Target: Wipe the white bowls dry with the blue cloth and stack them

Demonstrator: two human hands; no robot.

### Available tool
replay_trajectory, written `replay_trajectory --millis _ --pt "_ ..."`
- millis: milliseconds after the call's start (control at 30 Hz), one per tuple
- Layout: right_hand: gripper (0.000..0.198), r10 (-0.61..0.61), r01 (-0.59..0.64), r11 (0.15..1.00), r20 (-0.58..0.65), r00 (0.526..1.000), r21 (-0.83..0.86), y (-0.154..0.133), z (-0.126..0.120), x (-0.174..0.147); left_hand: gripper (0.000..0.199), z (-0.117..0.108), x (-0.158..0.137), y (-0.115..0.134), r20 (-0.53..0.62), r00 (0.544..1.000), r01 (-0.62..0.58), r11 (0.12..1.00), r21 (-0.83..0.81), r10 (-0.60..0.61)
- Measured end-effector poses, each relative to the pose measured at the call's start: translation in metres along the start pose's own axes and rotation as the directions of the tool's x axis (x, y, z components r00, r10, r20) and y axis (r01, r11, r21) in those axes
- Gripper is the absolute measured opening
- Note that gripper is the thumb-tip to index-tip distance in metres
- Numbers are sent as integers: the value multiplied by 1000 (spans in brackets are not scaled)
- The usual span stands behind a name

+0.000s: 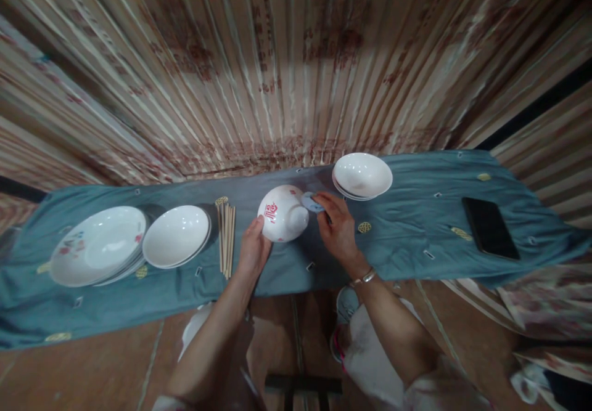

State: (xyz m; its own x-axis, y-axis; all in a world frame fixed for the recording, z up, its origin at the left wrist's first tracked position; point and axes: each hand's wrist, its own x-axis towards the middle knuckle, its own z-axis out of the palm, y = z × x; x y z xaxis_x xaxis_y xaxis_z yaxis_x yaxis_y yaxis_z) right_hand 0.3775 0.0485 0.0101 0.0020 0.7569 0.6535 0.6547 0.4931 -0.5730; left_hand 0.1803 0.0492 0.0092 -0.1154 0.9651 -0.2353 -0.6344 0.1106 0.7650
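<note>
A white bowl (283, 214) with a red printed character is tilted so its outside and foot ring face me. My left hand (254, 246) grips the bowl's left rim. In my right hand (337, 225) a light-blue cloth (311, 202) is pinched, close by the bowl's right side; whether it touches the bowl I cannot tell. To the left of my left hand lie several wooden chopsticks (226, 238). Behind my right hand stands a small stack of white bowls (363, 175).
On the green tablecloth (407, 257), a stack of flowered plates (99, 244) is at far left, beside more stacked white bowls (176, 236). A black phone (490, 227) lies at right. A pleated curtain (287, 78) hangs behind the table.
</note>
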Motion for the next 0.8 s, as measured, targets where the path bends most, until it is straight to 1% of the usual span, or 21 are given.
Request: replay_trajectory --millis 100,167,267,400,500,567,667,733,800 --pt "45 -23 17 998 96 995 60 -3 5 0 30 2 -2 -1 26 1000 -8 1000 5 7" --pt "49 -18 5 996 150 989 86 -4 10 -2 32 3 -3 -1 29 1000 -3 1000 -9 3" --pt "49 67 -80 993 154 986 86 2 22 -6 31 0 -1 -2 6 1000 8 999 -33 -8" --pt "45 202 -207 978 141 969 19 10 38 -18 32 -3 2 -3 -18 999 27 998 -62 -28" --pt "43 261 -258 965 156 953 -38 10 46 -28 37 -1 2 -3 -19 999 40 996 -79 -42" --pt "42 287 -281 958 176 942 -62 8 47 -33 40 2 -1 0 -7 999 41 997 -61 -41" --pt "37 354 -346 935 223 908 -76 6 42 -36 48 6 -7 4 35 999 13 1000 18 -14" --pt "32 427 -426 903 259 866 -64 4 39 -36 51 7 -10 6 64 998 -21 997 72 16" --pt "24 500 -521 854 291 816 -5 1 37 -36 50 7 -13 7 71 996 -70 990 120 62"
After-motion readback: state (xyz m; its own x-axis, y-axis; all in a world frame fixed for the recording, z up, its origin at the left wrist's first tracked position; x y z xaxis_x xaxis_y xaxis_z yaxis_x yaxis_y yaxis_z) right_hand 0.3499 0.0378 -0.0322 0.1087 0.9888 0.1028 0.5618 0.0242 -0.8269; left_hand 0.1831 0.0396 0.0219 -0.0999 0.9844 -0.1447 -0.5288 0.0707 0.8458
